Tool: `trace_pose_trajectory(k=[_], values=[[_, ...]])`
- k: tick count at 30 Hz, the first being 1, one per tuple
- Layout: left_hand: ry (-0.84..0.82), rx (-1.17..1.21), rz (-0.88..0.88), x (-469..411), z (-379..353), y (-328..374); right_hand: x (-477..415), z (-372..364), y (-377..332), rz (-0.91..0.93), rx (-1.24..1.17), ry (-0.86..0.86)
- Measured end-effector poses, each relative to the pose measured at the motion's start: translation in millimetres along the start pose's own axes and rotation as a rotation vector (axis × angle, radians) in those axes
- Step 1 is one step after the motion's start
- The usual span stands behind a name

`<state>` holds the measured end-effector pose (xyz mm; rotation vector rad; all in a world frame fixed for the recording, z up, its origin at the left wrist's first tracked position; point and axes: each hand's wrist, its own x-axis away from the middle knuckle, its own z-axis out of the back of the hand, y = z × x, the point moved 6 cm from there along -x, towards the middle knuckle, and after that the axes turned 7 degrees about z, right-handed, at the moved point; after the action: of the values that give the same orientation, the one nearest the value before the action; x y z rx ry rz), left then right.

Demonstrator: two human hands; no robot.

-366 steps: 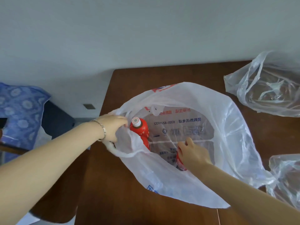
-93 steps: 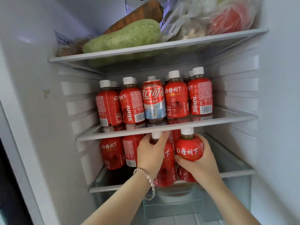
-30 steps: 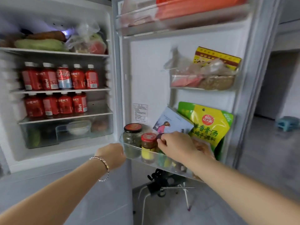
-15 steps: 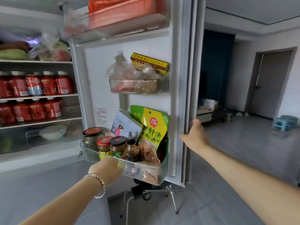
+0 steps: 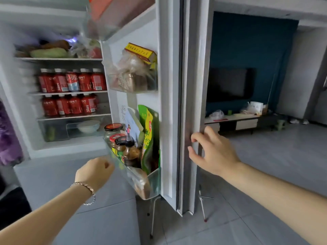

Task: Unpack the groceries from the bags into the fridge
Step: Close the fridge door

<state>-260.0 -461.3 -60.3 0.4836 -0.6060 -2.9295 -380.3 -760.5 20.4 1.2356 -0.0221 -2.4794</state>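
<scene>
The fridge stands open, its door [image 5: 169, 106] swung partway in and seen nearly edge-on. Red juice bottles [image 5: 70, 82] and one cola can [image 5: 72, 84] fill two inner shelves; vegetables [image 5: 49, 52] lie on the top shelf. My right hand [image 5: 212, 152] rests with spread fingers on the door's outer edge, holding nothing. My left hand [image 5: 95, 172], wearing a bracelet, is loosely curled just left of the lower door bin [image 5: 152, 183], which holds jars [image 5: 115, 137], a sauce bottle and a green packet. It holds nothing that I can see.
An upper door bin [image 5: 132, 80] carries bagged food and a yellow box. Thin white tripod legs [image 5: 152, 218] stand on the grey floor under the door. Beyond the door is a room with a low TV bench [image 5: 235, 119] and a dark screen.
The door has swung further toward the fridge. My right hand stays on its outer edge, fingers now spread. My left hand remains by the lower bin.
</scene>
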Motion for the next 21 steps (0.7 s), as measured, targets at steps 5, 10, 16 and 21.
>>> trace_pose_trajectory(k=[5, 10, 16, 21], values=[[0.039, -0.064, 0.099, 10, 28, -66, -24, 4, -69, 0.491, 0.025, 0.349], [0.094, -0.086, 0.221, 16, 65, -140, -63, -16, -166, 0.81, -0.148, 0.496], [0.137, -0.102, 0.353, 6, 105, -234, -118, -52, -276, 0.933, -0.268, 0.488], [0.167, -0.174, 0.421, -28, 129, -313, -176, -99, -371, 0.943, -0.298, 0.526]])
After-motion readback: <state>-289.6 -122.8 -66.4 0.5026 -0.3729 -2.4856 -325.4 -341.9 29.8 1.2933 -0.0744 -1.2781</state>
